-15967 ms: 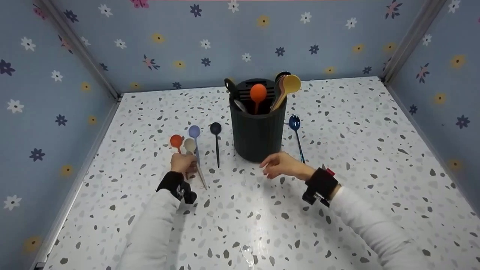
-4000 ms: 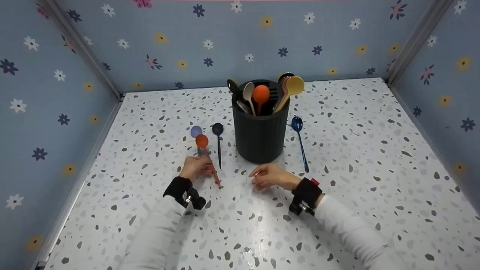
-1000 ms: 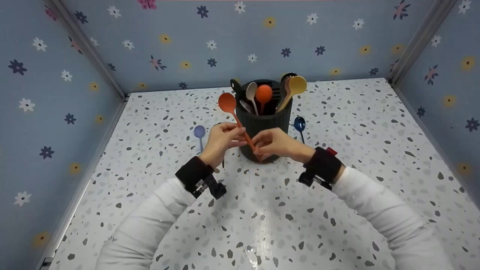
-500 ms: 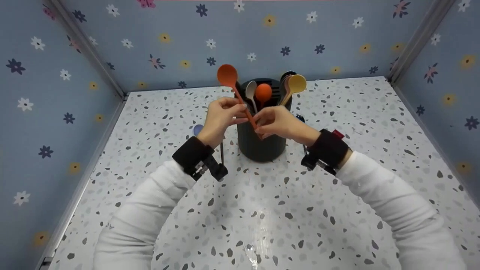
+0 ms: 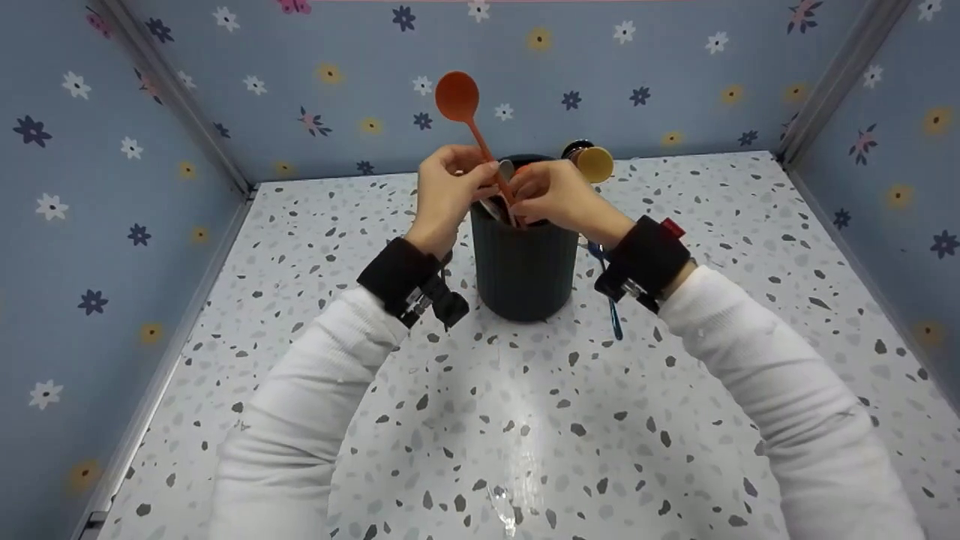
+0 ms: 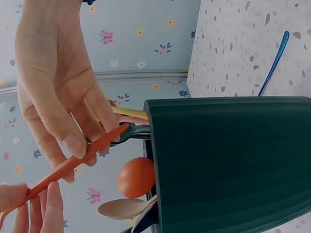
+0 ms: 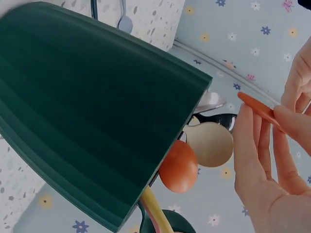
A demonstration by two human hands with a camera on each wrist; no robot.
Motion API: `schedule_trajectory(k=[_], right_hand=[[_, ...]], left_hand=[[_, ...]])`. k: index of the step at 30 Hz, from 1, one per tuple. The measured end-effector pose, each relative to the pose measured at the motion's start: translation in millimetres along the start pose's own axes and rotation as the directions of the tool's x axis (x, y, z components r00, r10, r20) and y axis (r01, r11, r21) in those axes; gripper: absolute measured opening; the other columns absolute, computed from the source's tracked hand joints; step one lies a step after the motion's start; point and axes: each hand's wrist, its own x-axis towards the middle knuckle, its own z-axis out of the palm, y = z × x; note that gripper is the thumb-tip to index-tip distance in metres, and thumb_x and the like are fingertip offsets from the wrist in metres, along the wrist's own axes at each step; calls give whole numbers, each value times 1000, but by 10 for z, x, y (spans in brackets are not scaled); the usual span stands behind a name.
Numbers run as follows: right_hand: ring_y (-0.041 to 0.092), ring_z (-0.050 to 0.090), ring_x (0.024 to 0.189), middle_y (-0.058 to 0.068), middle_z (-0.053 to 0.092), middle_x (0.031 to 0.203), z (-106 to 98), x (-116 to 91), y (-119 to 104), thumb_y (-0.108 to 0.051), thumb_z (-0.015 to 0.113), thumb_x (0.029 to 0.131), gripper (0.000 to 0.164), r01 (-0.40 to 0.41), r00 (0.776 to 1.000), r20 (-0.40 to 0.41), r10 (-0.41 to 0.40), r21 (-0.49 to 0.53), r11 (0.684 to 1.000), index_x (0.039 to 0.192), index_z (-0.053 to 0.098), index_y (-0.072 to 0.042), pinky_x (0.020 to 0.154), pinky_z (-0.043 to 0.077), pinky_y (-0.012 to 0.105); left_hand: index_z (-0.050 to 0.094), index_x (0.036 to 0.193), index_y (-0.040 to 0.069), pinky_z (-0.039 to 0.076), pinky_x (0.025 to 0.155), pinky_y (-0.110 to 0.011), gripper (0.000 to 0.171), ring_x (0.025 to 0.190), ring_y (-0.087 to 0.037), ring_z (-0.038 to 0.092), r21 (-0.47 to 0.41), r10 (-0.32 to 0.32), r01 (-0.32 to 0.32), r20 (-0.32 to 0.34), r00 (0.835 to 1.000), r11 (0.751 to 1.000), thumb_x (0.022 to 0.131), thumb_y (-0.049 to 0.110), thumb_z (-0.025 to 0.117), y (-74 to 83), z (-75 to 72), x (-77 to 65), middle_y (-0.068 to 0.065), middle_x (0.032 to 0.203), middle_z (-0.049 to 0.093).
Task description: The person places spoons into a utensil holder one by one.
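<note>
Both hands hold a red-orange spoon [image 5: 457,96] over the front rim of a dark green utensil holder [image 5: 525,277], bowl up and tilted left. My left hand [image 5: 450,191] pinches the handle nearer the bowl. My right hand [image 5: 559,195] pinches it near its lower end. In the left wrist view, the handle tip points at the holder's opening, beside the utensils there. Standing in the holder are another orange spoon [image 6: 137,177], a beige spoon [image 6: 121,208] and a yellow spoon [image 5: 595,165]. The hands hide much of the opening in the head view.
A metallic blue spoon [image 5: 615,319] lies on the speckled table [image 5: 510,420], right of the holder. To the left lie a periwinkle spoon [image 7: 125,24] and a dark spoon [image 7: 95,9], mostly hidden by my left arm in the head view. Flowered walls [image 5: 360,82] enclose the table.
The beige spoon went from table to holder earlier. The red-orange spoon was then lifted off the table by my left hand, my right hand joined, and both raised it to the holder's top.
</note>
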Motion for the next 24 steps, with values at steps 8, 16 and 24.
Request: schedule_trajectory(k=[8, 16, 24], right_hand=[[20, 60, 85, 20, 61, 99, 23, 151, 60, 2, 56, 82, 21, -45, 993, -107, 48, 26, 999, 102, 60, 5, 75, 53, 28], [20, 60, 86, 19, 62, 99, 114, 237, 157, 2, 58, 81, 19, -90, 983, -155, 103, 90, 992, 99, 61, 5, 76, 53, 28], [22, 60, 89, 17, 60, 100, 150, 255, 245, 0, 59, 82, 17, -73, 983, -157, 93, 125, 989, 97, 61, 6, 76, 53, 28]], left_hand=[[54, 97, -6, 52, 77, -30, 16, 82, -22, 55, 21, 84, -84, -24, 996, 996, 82, -3, 58, -47, 34, 116, -11, 86, 53], [56, 98, -7, 53, 76, -30, 17, 83, -26, 59, 70, 77, -73, -56, 995, 995, 81, -4, 59, -158, 14, 206, -15, 87, 57], [56, 99, -9, 54, 74, -29, 18, 83, -29, 59, 125, 45, -37, -59, 997, 991, 81, -4, 59, -271, -28, 241, -18, 90, 58]])
